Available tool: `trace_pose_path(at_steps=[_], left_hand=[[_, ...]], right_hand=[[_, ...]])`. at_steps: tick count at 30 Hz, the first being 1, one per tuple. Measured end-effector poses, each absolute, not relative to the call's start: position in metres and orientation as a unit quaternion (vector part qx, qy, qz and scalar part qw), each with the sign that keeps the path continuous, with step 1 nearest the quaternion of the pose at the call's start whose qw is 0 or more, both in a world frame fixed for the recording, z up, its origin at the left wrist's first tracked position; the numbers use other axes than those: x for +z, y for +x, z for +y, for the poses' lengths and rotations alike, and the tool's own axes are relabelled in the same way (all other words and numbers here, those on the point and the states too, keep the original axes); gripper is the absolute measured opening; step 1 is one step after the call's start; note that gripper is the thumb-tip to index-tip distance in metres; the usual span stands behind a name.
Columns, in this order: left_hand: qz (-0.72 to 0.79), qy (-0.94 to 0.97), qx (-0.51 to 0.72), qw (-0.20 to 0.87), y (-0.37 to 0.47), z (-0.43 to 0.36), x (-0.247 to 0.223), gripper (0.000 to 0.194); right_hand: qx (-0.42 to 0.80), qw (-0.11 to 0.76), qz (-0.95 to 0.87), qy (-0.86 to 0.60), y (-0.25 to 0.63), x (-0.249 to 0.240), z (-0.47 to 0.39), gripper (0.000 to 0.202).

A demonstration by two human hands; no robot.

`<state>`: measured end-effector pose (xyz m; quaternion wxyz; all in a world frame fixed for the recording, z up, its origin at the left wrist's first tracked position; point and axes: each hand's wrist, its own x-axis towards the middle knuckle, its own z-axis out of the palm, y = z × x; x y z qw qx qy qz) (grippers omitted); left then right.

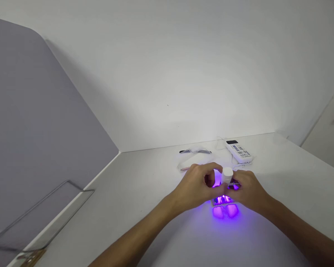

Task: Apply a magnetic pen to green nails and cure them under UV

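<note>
A small white UV lamp [227,175] stands between my hands and casts violet light downward. My left hand [195,187] curls its thumb and forefinger around the lamp's left side. Against its right side is my right hand [247,189], fingers closed together by a thin, light-coloured piece [235,184] whose kind I cannot make out. Beneath the lamp, a small tray-like object [223,200] glows violet, its contents washed out by the glare. Two bright violet patches lie on the tabletop just in front of it.
Behind my hands, clear safety glasses [196,151] rest on the white table [122,200]. A white device with a black end and printed labels [239,151] lies to their right with a thin cable. At left, a bent metal wire frame [69,215] crosses the table edge. A white wall rises behind.
</note>
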<state>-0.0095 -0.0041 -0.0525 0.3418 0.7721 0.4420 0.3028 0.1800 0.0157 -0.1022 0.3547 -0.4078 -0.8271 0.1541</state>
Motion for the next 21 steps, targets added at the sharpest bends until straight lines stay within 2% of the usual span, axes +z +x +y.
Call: trace_pose_path(at_steps=[3,7,11,15,21], left_hand=[[0.446,0.78,0.278,0.341,-0.009,-0.003,-0.051,0.009],[0.451,0.782,0.282,0.325,-0.008,-0.003,-0.051,0.018],[0.453,0.777,0.288,0.329,-0.005,-0.004,-0.053,0.013],[0.466,0.766,0.313,0.312,0.0,-0.006,-0.059,0.02],[0.466,0.761,0.333,0.305,0.002,-0.006,-0.067,0.017]], right_hand=[[0.163,0.346,-0.824,-0.418,0.18,-0.102,0.015,0.024],[0.166,0.347,-0.822,-0.419,0.18,-0.102,0.015,0.021],[0.167,0.349,-0.823,-0.416,0.18,-0.1,0.015,0.019],[0.183,0.337,-0.822,-0.422,0.179,-0.099,0.015,0.009],[0.174,0.346,-0.821,-0.42,0.179,-0.101,0.015,0.011]])
